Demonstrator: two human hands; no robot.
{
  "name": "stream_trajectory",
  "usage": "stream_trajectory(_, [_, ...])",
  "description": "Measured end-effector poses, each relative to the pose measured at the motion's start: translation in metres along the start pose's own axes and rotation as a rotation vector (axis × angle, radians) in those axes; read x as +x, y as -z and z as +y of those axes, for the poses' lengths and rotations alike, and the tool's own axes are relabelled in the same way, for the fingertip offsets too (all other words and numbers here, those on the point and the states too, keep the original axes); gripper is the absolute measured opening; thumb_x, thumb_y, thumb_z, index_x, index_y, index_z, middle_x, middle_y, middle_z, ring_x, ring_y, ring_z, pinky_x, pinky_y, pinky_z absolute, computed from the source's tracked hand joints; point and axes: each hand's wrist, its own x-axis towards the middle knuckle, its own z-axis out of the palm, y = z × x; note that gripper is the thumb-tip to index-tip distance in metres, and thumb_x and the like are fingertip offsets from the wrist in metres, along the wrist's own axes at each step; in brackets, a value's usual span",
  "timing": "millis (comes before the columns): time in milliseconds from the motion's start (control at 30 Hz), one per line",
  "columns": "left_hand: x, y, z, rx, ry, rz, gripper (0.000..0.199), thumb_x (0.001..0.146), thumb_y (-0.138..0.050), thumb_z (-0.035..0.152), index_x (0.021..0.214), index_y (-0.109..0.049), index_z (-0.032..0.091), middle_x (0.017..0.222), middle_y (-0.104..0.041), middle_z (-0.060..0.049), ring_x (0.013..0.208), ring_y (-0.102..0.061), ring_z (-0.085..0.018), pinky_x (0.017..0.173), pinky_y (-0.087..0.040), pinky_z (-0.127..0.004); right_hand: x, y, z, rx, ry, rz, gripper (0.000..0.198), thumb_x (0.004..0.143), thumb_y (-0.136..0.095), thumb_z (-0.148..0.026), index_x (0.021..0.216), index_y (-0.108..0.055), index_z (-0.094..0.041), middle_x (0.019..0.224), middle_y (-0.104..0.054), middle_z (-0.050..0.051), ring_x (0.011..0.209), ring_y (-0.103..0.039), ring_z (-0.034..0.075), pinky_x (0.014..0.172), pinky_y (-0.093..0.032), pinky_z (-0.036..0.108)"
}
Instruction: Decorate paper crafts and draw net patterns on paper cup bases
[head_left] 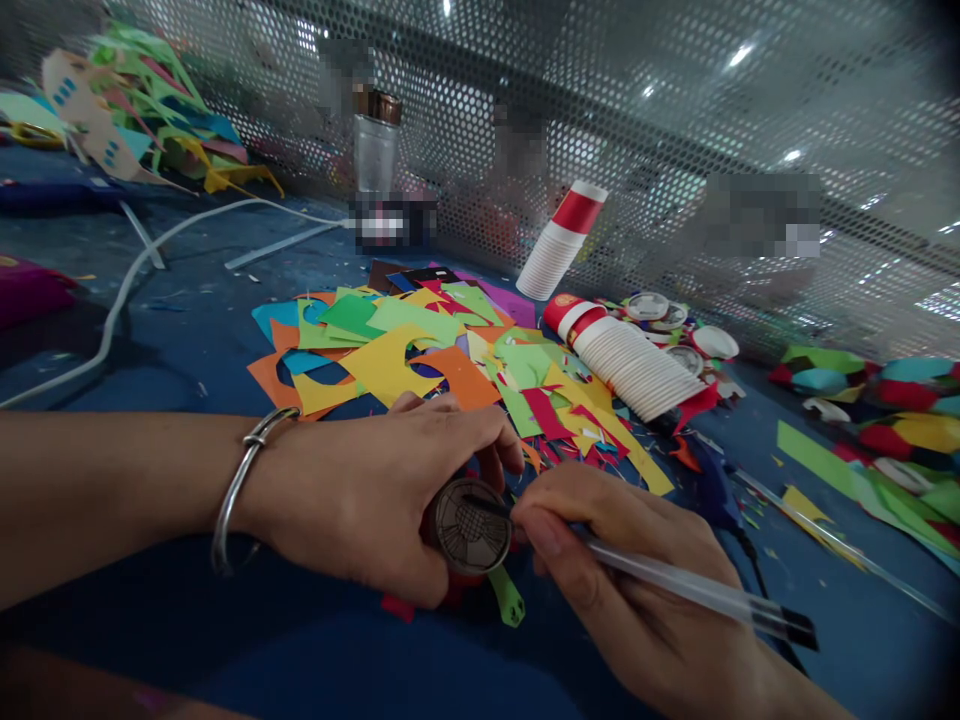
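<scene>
My left hand (360,490), with a silver bangle at the wrist, curls round a small paper cup. The round end of the cup (474,535) faces up and carries dark drawn lines in a grid pattern. Its side is mostly hidden by my fingers. A green paper strip (508,597) with small dark marks at its tip sticks out below the cup. My right hand (630,580) pinches a clear pen (690,588) with a black end cap. The pen's tip lies at the drawn face, close to its upper right rim.
Cut coloured paper scraps (397,350) lie beyond my hands. Stacked paper cups (634,365) lie on their side, with another stack (562,240) leaning on the perforated metal panel (465,130). A blue glue gun (716,485), a white cable (124,290) and a bottle (376,150) are around.
</scene>
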Motion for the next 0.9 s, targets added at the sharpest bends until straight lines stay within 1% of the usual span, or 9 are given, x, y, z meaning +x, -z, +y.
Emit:
stream_trajectory(133, [-0.0007,-0.0013,0.0003,0.019,0.003,0.011,0.07,0.062,-0.077,0.021,0.128,-0.052,0.029,0.119,-0.061,-0.002,0.109,-0.059,-0.028,0.093,-0.048,-0.042,0.0024,-0.0009,0.0021,0.016,0.016,0.003,0.011,0.097,-0.057,-0.012,0.092,-0.065,-0.018,0.075,-0.067,-0.003,0.063,-0.058,0.005,0.059,-0.046,0.017])
stream_trajectory(300, [-0.0004,-0.0012,0.0002,0.024,0.004,0.013,0.072,0.062,-0.079,0.022,0.128,-0.051,0.031,0.119,-0.061,-0.001,0.111,-0.059,-0.027,0.094,-0.048,-0.041,0.0036,0.0012,0.0003,0.026,0.022,0.004,0.011,0.096,-0.058,-0.012,0.092,-0.066,-0.017,0.077,-0.069,-0.001,0.068,-0.062,0.007,0.064,-0.049,0.017])
stream_trajectory(433, [-0.0007,0.0004,0.0001,0.037,-0.006,0.011,0.069,0.062,-0.082,0.025,0.124,-0.052,0.028,0.117,-0.062,-0.002,0.107,-0.059,-0.027,0.09,-0.049,-0.041,0.0018,0.0025,-0.0035,0.038,0.006,-0.022,0.01,0.096,-0.058,-0.012,0.094,-0.065,-0.019,0.078,-0.07,-0.002,0.067,-0.062,0.007,0.063,-0.05,0.017])
stream_trajectory(600, [-0.0008,0.0003,0.0004,0.034,-0.012,0.019,0.069,0.061,-0.08,0.022,0.124,-0.053,0.028,0.117,-0.062,-0.002,0.105,-0.06,-0.026,0.088,-0.049,-0.039,-0.0001,0.0015,-0.0023,0.03,0.003,-0.035,0.011,0.096,-0.058,-0.011,0.095,-0.065,-0.019,0.079,-0.071,-0.002,0.068,-0.062,0.007,0.066,-0.052,0.017])
stream_trajectory(767, [-0.0005,-0.0007,0.0019,0.019,0.002,0.011,0.069,0.062,-0.077,0.02,0.127,-0.054,0.028,0.117,-0.063,-0.003,0.109,-0.06,-0.027,0.093,-0.048,-0.04,0.0015,-0.0029,0.0023,0.062,0.028,-0.008,0.009,0.096,-0.059,-0.011,0.096,-0.066,-0.018,0.081,-0.071,-0.001,0.072,-0.064,0.007,0.069,-0.052,0.016])
stream_trajectory(900, [-0.0003,-0.0003,0.0028,-0.004,-0.001,0.01,0.067,0.064,-0.076,0.022,0.127,-0.054,0.026,0.117,-0.063,-0.004,0.11,-0.059,-0.029,0.093,-0.048,-0.042,0.0028,-0.0041,0.0011,0.074,0.023,0.003,0.009,0.096,-0.061,-0.012,0.093,-0.067,-0.017,0.081,-0.071,0.0,0.07,-0.063,0.007,0.067,-0.052,0.016])
